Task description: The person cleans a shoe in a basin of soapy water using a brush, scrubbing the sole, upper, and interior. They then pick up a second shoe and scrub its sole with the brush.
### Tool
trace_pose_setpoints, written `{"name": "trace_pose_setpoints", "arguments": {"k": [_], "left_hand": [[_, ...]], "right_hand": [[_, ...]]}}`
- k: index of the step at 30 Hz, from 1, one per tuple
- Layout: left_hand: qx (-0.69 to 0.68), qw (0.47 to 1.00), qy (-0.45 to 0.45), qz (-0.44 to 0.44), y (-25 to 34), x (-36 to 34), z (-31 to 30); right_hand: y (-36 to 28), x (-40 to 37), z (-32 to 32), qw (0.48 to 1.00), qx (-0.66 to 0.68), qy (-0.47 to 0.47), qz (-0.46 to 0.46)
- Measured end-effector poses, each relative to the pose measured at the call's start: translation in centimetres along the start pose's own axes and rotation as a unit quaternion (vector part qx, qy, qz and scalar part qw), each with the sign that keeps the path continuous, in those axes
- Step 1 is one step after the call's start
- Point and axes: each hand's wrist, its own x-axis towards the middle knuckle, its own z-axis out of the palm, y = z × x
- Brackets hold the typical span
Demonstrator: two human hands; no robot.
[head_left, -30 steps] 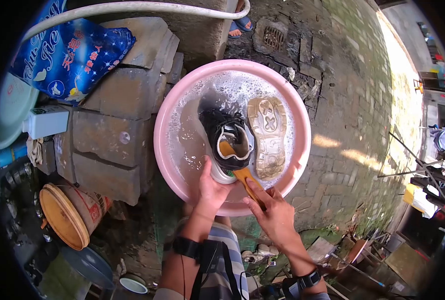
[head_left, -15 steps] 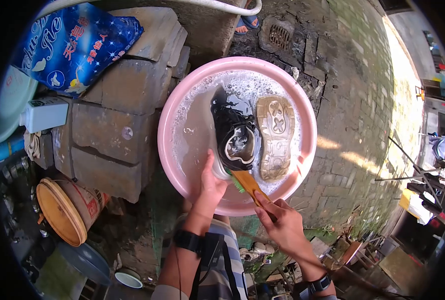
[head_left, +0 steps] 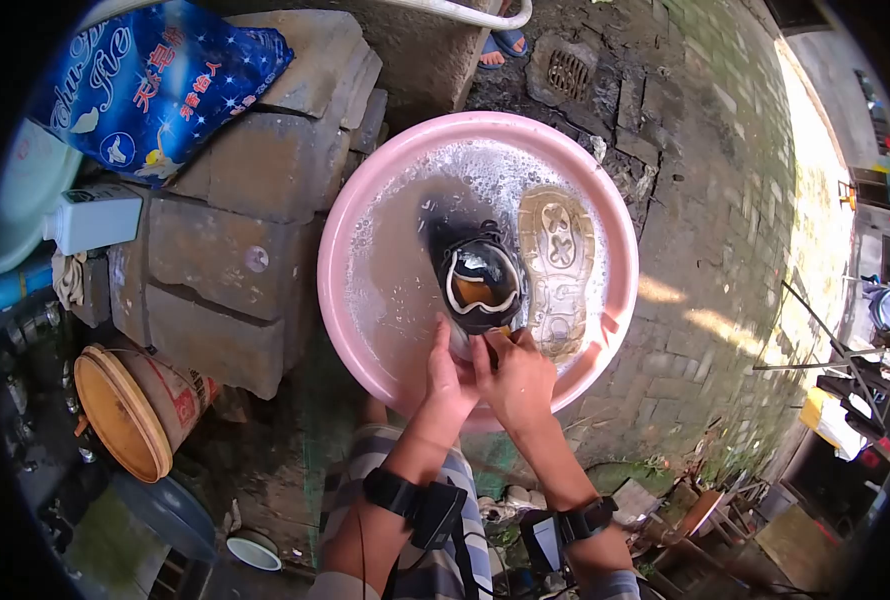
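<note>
A black shoe [head_left: 481, 280] with a white-rimmed opening stands in the soapy water of a pink basin [head_left: 337, 290], its toe sunk under the murky surface. My left hand [head_left: 450, 372] holds the heel end from the left. My right hand [head_left: 517, 375] is closed at the heel beside it, around the wooden brush, of which only a small yellowish bit shows; its bristles are hidden. To the right, a second shoe [head_left: 557, 270] lies sole up in the suds.
Stacked stone blocks [head_left: 220, 250] at the left carry a blue detergent bag [head_left: 165, 90] and a white bottle [head_left: 95, 218]. A lidded bucket [head_left: 125, 412] is lower left. Another person's sandalled feet [head_left: 503, 48] show at the top, near a drain grate [head_left: 569, 74].
My right hand has moved left and inward with the brush, now close to my left hand. The black shoe's toe has dipped under the water and its opening faces up more.
</note>
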Motion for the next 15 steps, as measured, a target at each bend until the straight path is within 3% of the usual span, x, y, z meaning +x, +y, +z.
{"name": "trace_pose_setpoints", "arguments": {"k": [3,5,9,15], "left_hand": [[-0.021,0.999,-0.018,-0.020,0.5,-0.2,0.2],[-0.018,0.999,-0.028,-0.029,0.7,-0.2,0.4],[0.035,0.999,-0.011,0.038,1.2,1.5,-0.8],[0.059,0.998,0.020,-0.015,1.4,0.5,-0.9]], "right_hand": [[0.3,-1.0,-0.6,0.999,-0.017,0.006,-0.028],[0.2,-2.7,-1.7,0.998,-0.009,-0.054,0.013],[0.5,-5.7,-4.7,0.991,-0.047,-0.127,0.025],[0.3,-4.8,-4.3,0.992,-0.041,-0.120,0.023]]}}
